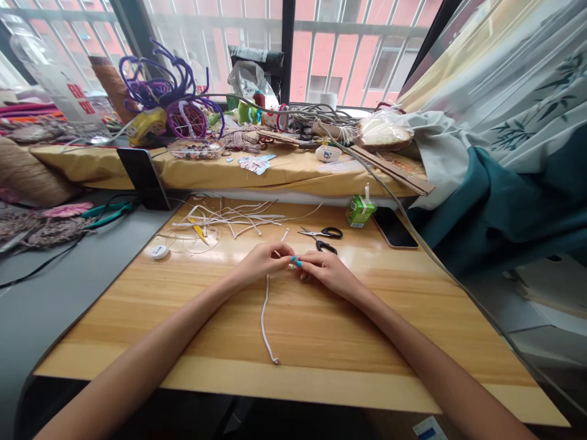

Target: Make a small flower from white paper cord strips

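Together, left hand (265, 259) and right hand (324, 269) pinch a white cord (265, 315) — fingertips meeting.

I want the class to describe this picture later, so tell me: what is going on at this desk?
A person sits at a wooden table with both hands together at its middle. The left hand and the right hand pinch one end of a white cord, which trails toward the near edge. Black-handled scissors, a green drink carton and a dark phone lie beyond the hands, and loose white cord pieces are scattered to the left.
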`<state>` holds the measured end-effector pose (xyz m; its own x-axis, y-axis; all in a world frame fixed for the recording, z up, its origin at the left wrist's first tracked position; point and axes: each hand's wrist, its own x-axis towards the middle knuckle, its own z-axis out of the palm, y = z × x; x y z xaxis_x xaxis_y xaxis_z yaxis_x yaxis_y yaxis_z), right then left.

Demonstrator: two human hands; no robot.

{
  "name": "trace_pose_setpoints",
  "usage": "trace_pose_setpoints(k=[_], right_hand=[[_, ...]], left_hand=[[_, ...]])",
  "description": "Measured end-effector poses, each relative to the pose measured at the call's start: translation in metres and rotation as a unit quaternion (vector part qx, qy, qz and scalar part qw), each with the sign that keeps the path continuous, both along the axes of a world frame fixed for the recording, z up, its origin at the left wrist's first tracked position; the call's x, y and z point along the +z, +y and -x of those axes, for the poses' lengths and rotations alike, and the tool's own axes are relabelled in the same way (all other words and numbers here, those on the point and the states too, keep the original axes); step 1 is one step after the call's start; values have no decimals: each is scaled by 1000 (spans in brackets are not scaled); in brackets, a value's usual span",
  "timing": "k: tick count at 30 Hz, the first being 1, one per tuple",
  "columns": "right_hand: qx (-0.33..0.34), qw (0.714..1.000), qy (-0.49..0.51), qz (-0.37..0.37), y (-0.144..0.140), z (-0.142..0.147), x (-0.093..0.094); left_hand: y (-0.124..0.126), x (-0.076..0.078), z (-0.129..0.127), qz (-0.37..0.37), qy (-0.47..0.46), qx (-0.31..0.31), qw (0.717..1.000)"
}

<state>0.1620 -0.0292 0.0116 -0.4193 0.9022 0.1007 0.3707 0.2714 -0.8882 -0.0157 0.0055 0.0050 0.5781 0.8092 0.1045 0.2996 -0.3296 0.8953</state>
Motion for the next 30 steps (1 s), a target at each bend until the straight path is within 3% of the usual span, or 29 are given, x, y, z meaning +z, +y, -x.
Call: trace_pose_setpoints(k=[4,7,10,15,25,30], right_hand=[[-20,994,36,99,2,0,0],[-34,985,57,158,3,1,2],[-48,981,78,169,2,1,3],[-59,976,103,185,3,1,1],[-44,977,95,187,3,0,6],[-23,984,49,172,2,0,13]], left_hand=[[-4,2,-2,-109,35,27,993],[-7,3,-4,-124,32,30,991],[-10,4,-5,-131,27,37,990],[-14,5,-8,-85,10,66,994],[-17,7,-11,89,-86,13,992],[-18,7,-10,46,-80,20,996]])
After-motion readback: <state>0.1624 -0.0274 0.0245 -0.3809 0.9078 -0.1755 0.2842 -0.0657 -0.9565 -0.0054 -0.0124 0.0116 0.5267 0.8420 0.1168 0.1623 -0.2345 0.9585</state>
